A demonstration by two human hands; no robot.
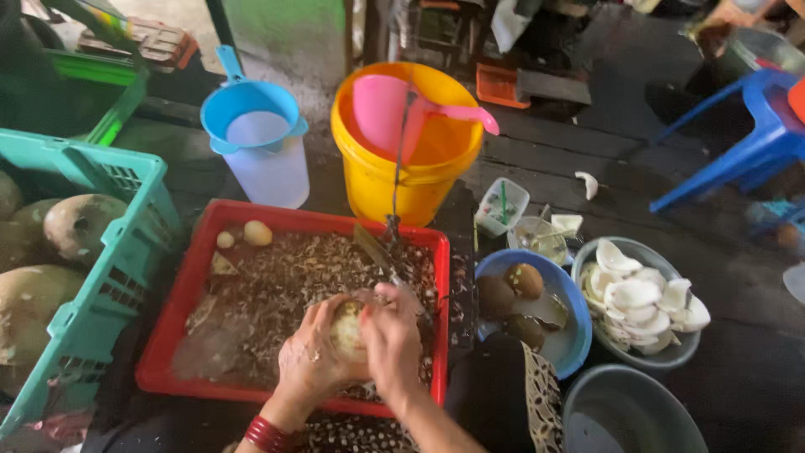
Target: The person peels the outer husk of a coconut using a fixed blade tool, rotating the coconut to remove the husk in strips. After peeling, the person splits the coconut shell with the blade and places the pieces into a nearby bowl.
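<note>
I see my left hand (pixel 312 356) cupping a half-peeled coconut (pixel 347 329) over the red tray (pixel 172 323); my right hand (pixel 391 335) grips the knife (pixel 377 252). Peeled pieces fill the bowl (pixel 646 361) right of the tray; more wait.

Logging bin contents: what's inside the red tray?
The red tray holds brown peel shavings and two pale peeled pieces. Both hands cover the near part, left hand cupping a coconut; the tray floor is hidden.
</note>
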